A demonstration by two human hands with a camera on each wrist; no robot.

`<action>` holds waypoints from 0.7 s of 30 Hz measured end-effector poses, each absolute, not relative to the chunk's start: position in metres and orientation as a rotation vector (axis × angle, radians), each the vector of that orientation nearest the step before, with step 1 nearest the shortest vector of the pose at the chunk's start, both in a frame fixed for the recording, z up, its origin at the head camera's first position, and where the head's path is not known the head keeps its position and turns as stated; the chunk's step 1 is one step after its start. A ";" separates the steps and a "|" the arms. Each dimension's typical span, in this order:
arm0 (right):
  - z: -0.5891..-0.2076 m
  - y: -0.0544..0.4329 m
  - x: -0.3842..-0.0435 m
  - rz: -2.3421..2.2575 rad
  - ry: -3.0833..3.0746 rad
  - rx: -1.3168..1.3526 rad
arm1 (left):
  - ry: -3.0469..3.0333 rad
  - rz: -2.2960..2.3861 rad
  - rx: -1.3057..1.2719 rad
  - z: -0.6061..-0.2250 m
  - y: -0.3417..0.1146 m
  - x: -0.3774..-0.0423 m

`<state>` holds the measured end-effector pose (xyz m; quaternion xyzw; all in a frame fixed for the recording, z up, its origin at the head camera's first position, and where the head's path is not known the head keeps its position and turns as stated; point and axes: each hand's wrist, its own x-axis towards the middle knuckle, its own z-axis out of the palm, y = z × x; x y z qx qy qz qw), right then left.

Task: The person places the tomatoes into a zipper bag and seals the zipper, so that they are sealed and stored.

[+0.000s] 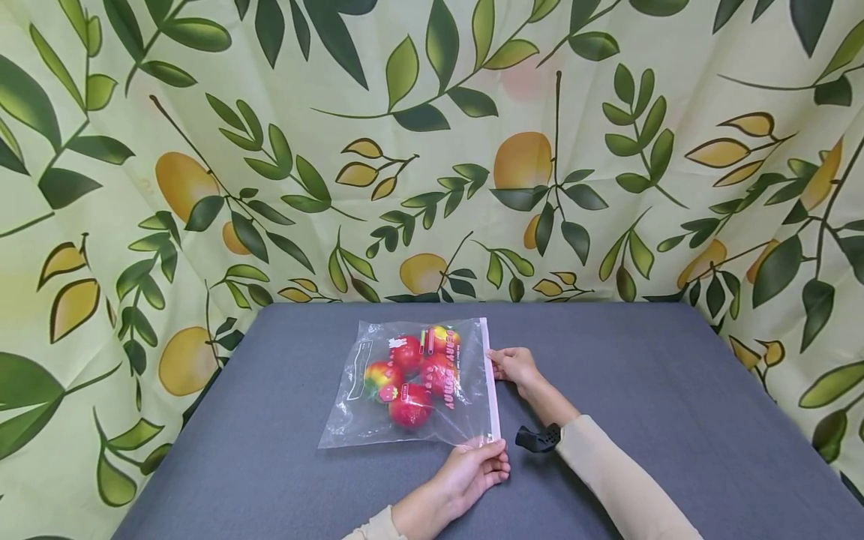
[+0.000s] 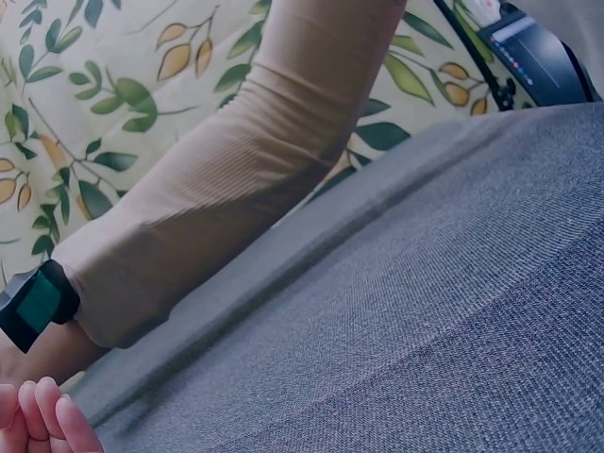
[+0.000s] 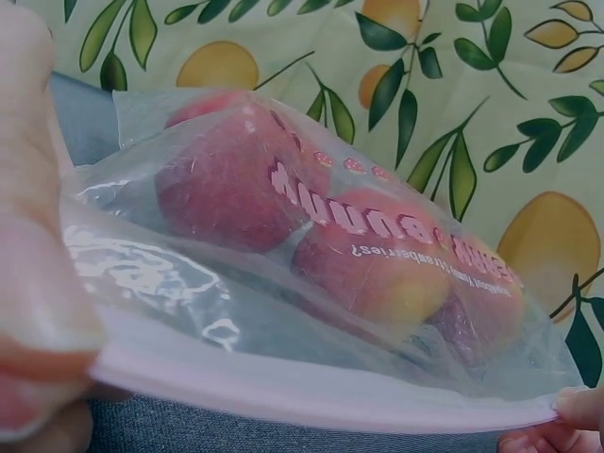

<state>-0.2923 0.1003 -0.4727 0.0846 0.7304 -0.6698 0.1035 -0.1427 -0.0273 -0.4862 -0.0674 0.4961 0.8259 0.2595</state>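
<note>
A clear plastic zip bag (image 1: pixel 344 420) with pink lettering lies on the grey table, its pale pink zip strip (image 1: pixel 493 390) facing right. Inside are several round red-and-yellow fruits (image 1: pixel 410 406), apple-like in look. My left hand (image 1: pixel 466 480) pinches the near end of the strip, thumb on top, the other fingers curled below. At the strip's far part, my right hand (image 1: pixel 516 367) pinches the edge between thumb and fingers. In the right wrist view the strip (image 3: pixel 311 401) stretches between both hands, and the fruits (image 3: pixel 236 179) bulge behind it.
The grey table (image 1: pixel 641 375) extends around the bag, with a leaf-and-fruit patterned cloth (image 1: pixel 432 150) behind it and at the sides. A black wrist device (image 1: pixel 538 438) sits on the right wrist. A dark-screened device (image 2: pixel 543 57) shows at the table's edge.
</note>
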 end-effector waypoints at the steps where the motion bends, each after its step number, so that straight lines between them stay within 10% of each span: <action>1: -0.473 0.100 -0.292 -1.979 2.151 0.246 | 1.343 2.236 -0.184 -0.486 -0.027 -0.143; 21: -0.474 0.099 -0.298 -2.002 2.130 0.286 | 1.338 2.246 -0.175 -0.488 -0.027 -0.143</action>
